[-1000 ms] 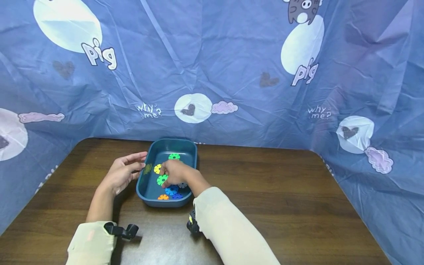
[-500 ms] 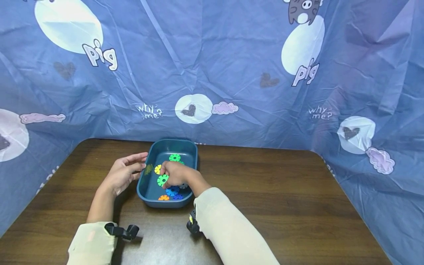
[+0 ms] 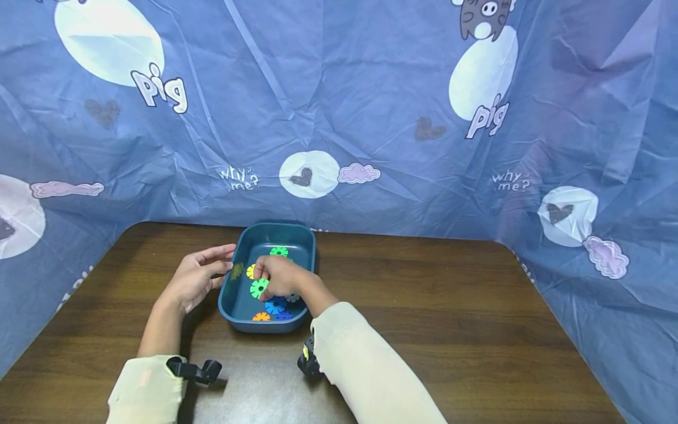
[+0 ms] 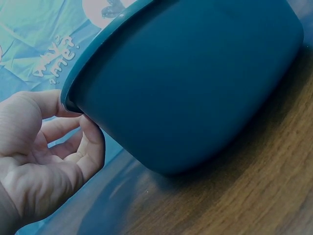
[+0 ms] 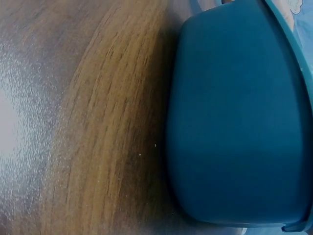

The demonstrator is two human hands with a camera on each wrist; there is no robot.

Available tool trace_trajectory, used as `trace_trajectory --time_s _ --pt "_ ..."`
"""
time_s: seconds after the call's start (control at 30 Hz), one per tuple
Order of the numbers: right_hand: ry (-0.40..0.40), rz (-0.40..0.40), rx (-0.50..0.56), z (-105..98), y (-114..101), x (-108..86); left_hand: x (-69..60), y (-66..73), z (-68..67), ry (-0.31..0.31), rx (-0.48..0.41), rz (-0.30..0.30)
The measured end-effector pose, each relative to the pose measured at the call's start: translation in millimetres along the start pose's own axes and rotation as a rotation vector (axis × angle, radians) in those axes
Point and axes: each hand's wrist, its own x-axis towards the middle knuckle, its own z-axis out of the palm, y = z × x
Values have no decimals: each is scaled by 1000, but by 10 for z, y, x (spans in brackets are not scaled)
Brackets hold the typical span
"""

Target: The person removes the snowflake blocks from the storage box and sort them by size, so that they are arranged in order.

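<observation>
A dark teal plastic bin point(image 3: 225, 306) stands on the table, holding several notched, flower-shaped plastic discs. My left hand point(image 3: 193, 277) is at its left side; in the left wrist view, finger and thumb pinch the bin's rim point(image 4: 73, 90). Reaching down inside the bin, my right hand point(image 3: 281, 275) has its curled finger and thumb at opposite edges of a green notched disc point(image 3: 259, 288). A yellow disc point(image 3: 251, 271) lies by the fingertips and is partly covered. Beyond the hand is another green disc point(image 3: 279, 251). Nearer me lie blue discs point(image 3: 275, 305) and an orange disc point(image 3: 261, 317).
The brown wooden table point(image 3: 424, 318) extends right of the bin. Behind it hangs a blue printed cloth point(image 3: 371, 106). Black wrist mounts point(image 3: 195, 370) stick out from both sleeves. The right wrist view shows only the bin's outer wall point(image 5: 234, 117) and tabletop, with the right hand hidden.
Both hands stay almost where they were. My right hand shifts very slightly at the green disc, and the bin stays in place.
</observation>
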Motion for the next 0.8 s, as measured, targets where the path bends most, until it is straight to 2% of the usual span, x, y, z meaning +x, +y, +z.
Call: trace_trajectory --time_s 0.2,0.43,0.67,0.8 --pt "40 -14 35 -48 -20 -15 2 14 7 -6 -9 -9" --pt "19 -36 102 -130 -59 -39 -9 14 3 -10 -19 -10" --pt "60 -51 135 -332 -83 -140 -2 14 6 -14 -22 -12" --pt "74 -67 226 -472 -66 -210 -17 14 -2 -10 -25 -16"
